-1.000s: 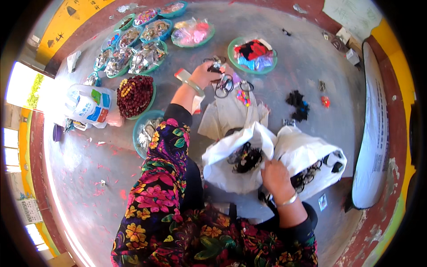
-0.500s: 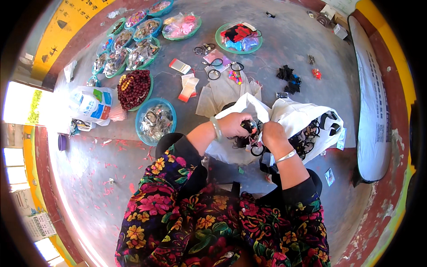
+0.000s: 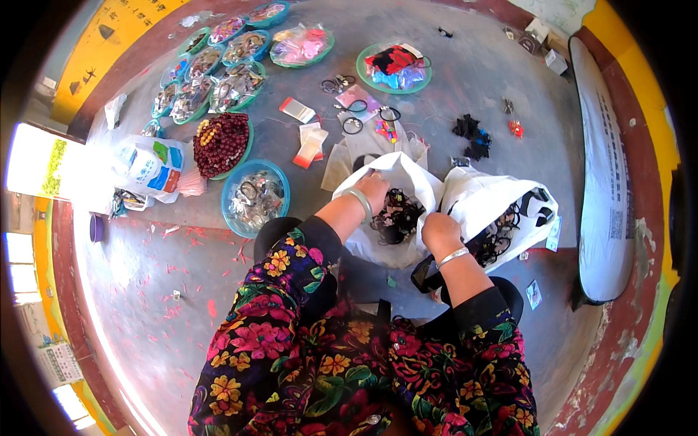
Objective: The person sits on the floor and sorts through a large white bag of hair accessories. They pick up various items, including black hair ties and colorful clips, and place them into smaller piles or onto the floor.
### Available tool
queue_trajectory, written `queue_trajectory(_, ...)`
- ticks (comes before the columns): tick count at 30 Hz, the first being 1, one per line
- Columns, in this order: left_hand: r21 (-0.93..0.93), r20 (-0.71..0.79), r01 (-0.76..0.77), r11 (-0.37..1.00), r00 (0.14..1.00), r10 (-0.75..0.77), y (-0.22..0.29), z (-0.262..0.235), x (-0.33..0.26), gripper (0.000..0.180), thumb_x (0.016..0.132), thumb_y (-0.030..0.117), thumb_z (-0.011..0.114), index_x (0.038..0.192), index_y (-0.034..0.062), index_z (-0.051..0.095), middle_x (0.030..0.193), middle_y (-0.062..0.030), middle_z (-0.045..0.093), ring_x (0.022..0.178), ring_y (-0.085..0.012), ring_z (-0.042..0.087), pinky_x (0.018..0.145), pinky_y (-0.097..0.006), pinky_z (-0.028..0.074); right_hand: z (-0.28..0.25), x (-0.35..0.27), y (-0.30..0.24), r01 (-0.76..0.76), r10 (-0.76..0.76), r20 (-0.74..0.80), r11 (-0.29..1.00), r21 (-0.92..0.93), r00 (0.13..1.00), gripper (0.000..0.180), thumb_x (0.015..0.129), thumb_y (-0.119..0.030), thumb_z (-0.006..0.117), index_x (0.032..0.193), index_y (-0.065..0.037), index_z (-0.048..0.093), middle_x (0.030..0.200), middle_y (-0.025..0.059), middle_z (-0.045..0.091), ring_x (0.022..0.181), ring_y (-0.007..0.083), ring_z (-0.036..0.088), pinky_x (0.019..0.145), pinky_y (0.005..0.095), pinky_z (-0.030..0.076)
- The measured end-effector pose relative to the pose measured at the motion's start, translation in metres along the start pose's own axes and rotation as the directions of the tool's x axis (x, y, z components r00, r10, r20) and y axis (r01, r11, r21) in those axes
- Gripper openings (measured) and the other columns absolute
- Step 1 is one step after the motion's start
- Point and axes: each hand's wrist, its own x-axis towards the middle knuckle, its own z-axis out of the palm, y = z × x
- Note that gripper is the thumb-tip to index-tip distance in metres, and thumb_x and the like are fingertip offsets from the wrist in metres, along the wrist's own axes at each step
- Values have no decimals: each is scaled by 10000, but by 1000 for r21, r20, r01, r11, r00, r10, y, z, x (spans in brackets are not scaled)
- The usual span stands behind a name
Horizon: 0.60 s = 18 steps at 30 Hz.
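Observation:
A white bag [image 3: 377, 248] stands open on the floor before me, a heap of dark hair ties [image 3: 398, 215] showing inside. My left hand [image 3: 374, 191] is at its left rim, fingers curled, apparently gripping the edge; the fingertips are partly hidden. On the opposite side my right hand [image 3: 441, 232] is closed in a fist on the bag's right rim. Against that hand leans a second white bag [image 3: 472, 190], its mouth turned to the right and holding more black hair ties [image 3: 502, 234].
Several baskets of packaged trinkets stand at the far left, nearer ones being a blue basket [image 3: 282, 195] and a pile of dark red beads [image 3: 221, 144]. Farther off are cards [image 3: 309, 145], a green tray [image 3: 396, 88] and black hair ties [image 3: 472, 136]. A long white case [image 3: 600, 182] lies right.
My left hand has let the dark hair ties go and moved left to the bag's rim. The bag's mouth is now spread wider. My right hand has shifted slightly down.

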Motion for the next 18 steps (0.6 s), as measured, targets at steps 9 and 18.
queue_trajectory(9,75,-528,357,931,806,-267,-18,-30,-19,588,729,180,611,1247,64,358,1019,-140,605,1036,-298,538,879,-413,416,-34,21,9,-15,52,-28,677,736,998,329,850,-226,454,770,70,573,649,187,613,523,262,622,542,354,512)
queue_trajectory(18,-212,-225,393,895,871,-436,-65,-54,11,238,785,148,519,983,43,600,948,-162,627,879,-318,611,769,-388,479,-39,19,24,87,-16,-181,917,388,983,292,851,-244,477,830,21,597,767,209,622,657,322,622,647,412,493)
